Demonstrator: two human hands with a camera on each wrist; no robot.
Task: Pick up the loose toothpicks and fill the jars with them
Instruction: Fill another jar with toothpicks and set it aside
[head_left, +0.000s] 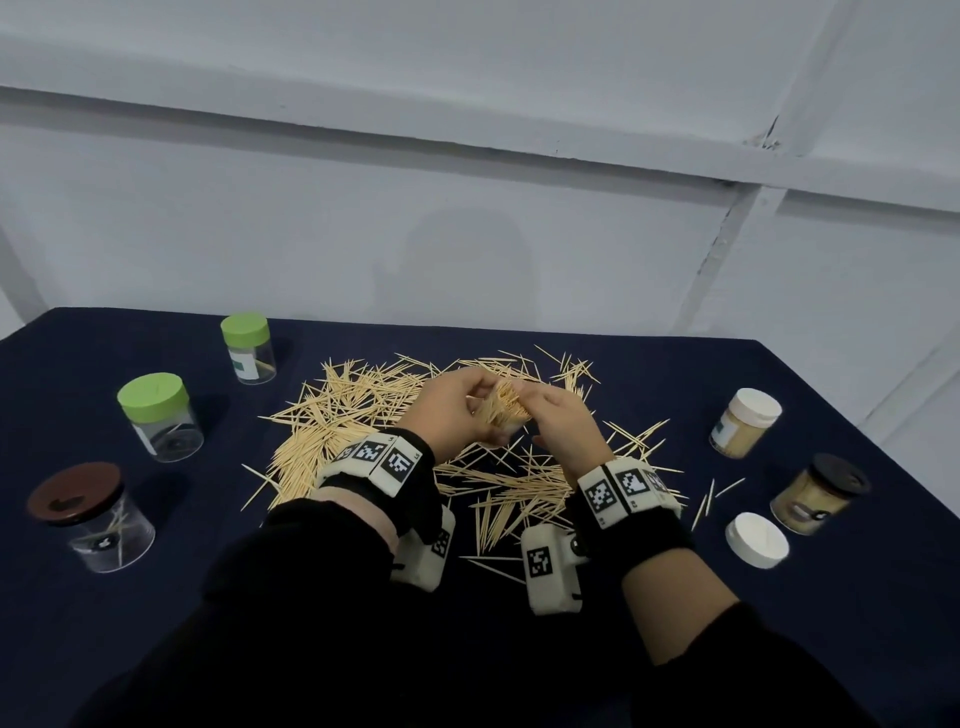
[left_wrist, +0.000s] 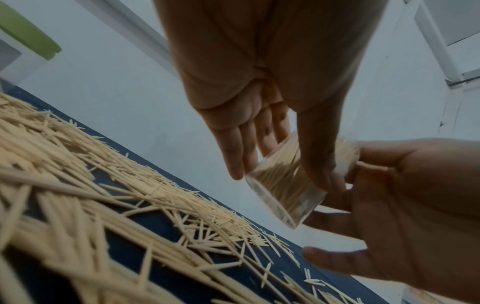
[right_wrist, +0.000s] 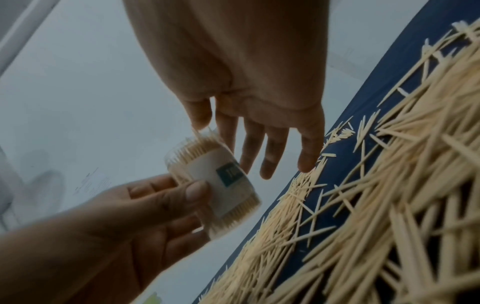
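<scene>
Left hand (head_left: 447, 410) grips clear jar (head_left: 506, 410), tilted, held above toothpick pile (head_left: 363, 410) at table centre; jar looks packed full. Right hand (head_left: 561, 421), fingers straight, touches jar mouth. Step: topping off. Next likely: fit white lid (head_left: 757, 539), lying far right

No words, brand names or numbers can be read anywhere. Held jar (right_wrist: 218, 185): white paper label with a dark green patch (right_wrist: 230, 173), its print too blurred to make out. Wrist bands (head_left: 376, 457) and the white wrist camera box (head_left: 543, 566): black-and-white square code markers, patterns only, with tiny characters at the corners too small to read.
</scene>
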